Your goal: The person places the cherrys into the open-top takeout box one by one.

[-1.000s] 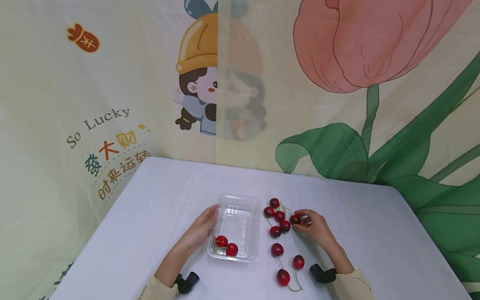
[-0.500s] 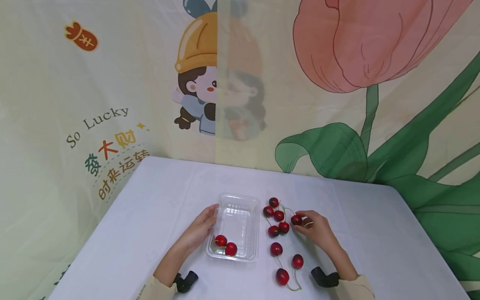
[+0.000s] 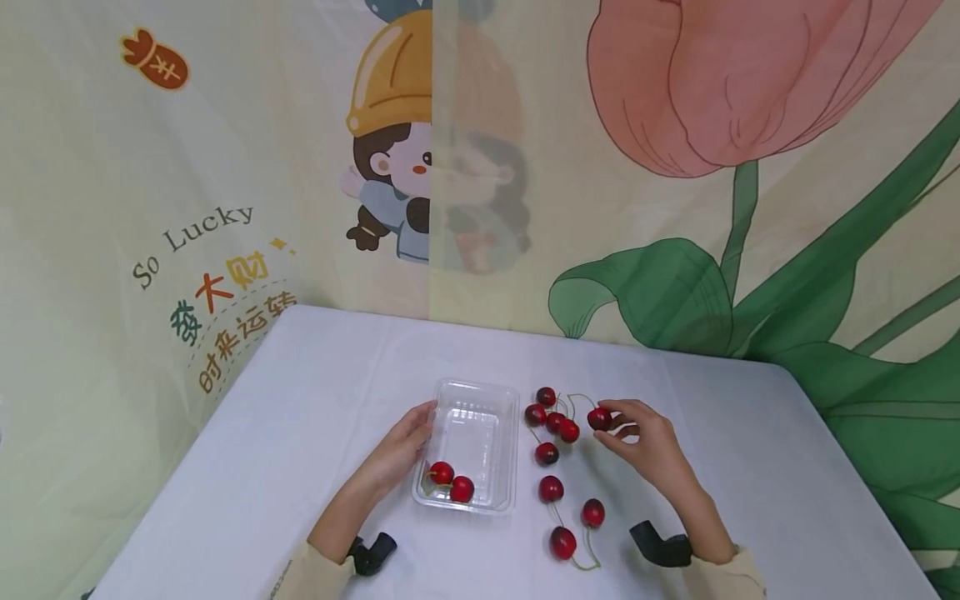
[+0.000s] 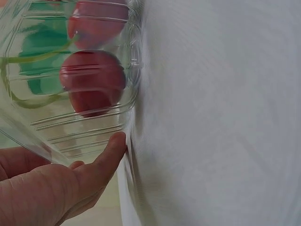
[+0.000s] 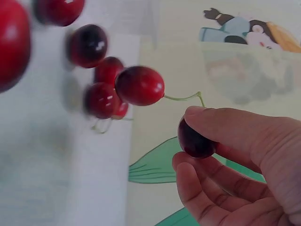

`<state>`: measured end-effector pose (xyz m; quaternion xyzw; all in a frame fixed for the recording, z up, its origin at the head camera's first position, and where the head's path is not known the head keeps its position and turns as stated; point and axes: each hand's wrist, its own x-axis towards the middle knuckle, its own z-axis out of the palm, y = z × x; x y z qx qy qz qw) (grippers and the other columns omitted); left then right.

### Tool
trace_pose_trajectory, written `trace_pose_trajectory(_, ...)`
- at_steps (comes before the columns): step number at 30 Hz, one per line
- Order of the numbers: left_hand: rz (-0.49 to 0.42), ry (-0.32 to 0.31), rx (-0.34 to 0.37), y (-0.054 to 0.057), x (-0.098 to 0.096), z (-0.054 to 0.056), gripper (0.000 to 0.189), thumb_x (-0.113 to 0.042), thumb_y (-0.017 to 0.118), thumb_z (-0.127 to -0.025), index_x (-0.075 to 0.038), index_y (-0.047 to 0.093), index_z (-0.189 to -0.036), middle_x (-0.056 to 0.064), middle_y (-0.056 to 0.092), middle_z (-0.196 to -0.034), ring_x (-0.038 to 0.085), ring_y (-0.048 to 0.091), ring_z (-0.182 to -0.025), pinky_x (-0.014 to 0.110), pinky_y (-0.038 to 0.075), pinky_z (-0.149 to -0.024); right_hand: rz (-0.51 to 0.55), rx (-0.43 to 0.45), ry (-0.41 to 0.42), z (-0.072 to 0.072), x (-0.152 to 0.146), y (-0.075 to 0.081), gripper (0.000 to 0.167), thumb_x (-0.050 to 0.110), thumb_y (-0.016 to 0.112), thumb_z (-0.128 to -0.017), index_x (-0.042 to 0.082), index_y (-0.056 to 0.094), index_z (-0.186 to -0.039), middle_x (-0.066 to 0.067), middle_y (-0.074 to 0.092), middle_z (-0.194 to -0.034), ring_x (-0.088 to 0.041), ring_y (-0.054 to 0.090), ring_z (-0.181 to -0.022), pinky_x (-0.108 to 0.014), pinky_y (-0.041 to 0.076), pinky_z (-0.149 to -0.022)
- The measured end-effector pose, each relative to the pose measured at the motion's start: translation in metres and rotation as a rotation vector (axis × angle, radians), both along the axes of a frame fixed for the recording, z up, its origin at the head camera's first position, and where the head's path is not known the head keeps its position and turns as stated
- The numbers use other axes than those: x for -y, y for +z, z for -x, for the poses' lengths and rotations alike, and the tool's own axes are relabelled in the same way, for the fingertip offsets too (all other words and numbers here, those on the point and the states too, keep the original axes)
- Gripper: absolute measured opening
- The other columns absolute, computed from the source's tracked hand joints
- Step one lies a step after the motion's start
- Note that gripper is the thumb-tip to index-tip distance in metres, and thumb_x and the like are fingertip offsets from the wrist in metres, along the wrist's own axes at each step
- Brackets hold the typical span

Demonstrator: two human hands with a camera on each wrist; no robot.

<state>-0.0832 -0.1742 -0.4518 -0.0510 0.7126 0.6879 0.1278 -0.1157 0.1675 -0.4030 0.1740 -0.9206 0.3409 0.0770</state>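
Observation:
In the head view my left hand [image 3: 397,454] holds a clear plastic box [image 3: 480,442] by its left side. The left wrist view shows one fingertip low against the ribbed wall and other fingers behind it. Two red cherries [image 4: 93,82] with green stems lie at the box's near end. My right hand [image 3: 651,446] pinches a dark red cherry [image 3: 599,418] between thumb and fingertips, above the table. Its thin stem arches over to a second cherry [image 5: 139,85], beside a loose cluster of several cherries [image 3: 536,415].
Nearer the front, right of the box, lie a cherry [image 3: 551,489] and a pair [image 3: 562,543] [image 3: 593,513] joined by stems. White cloth [image 3: 360,350] covers the table. A printed curtain [image 3: 637,250] hangs behind it. Black wrist mounts [image 3: 660,546] sit at both sleeves.
My right hand has moved slightly right and up with the pinched cherry, and the cherry joined to it has shifted within the cluster. The left hand stays on the box.

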Motion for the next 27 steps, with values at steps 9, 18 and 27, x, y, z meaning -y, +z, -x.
trace_pose_trajectory(9,-0.02,-0.002,-0.007,-0.001,0.001,0.002,0.049,-0.012,0.038,-0.104,-0.001,0.027,-0.151,0.025,0.024,-0.157,0.042,0.018,-0.146,0.058,0.023,-0.114,0.028,-0.049,0.053,-0.005,0.016,0.018,0.044,-0.003,0.081,-0.074,-0.002,0.066,-0.116,-0.015,0.067,-0.106,-0.025,0.067,-0.086,-0.03,0.06,-0.071)
trace_pose_trajectory(18,-0.044,-0.01,-0.016,0.001,0.003,0.0,0.048,-0.01,0.038,-0.104,0.001,0.027,-0.15,0.027,0.024,-0.156,0.044,0.019,-0.145,0.058,0.024,-0.113,0.117,-0.073,0.176,-0.016,0.044,0.032,0.043,-0.002,0.082,-0.074,0.0,0.067,-0.114,-0.011,0.068,-0.107,-0.02,0.066,-0.084,-0.025,0.059,-0.07)
trace_pose_trajectory(27,-0.029,-0.012,-0.026,0.002,0.004,-0.002,0.047,-0.012,0.039,-0.104,0.0,0.03,-0.149,0.027,0.029,-0.153,0.045,0.025,-0.142,0.059,0.027,-0.111,0.113,0.001,0.334,-0.02,0.082,0.026,0.044,-0.002,0.081,-0.074,0.0,0.066,-0.116,-0.008,0.067,-0.103,-0.018,0.064,-0.079,-0.028,0.059,-0.071)
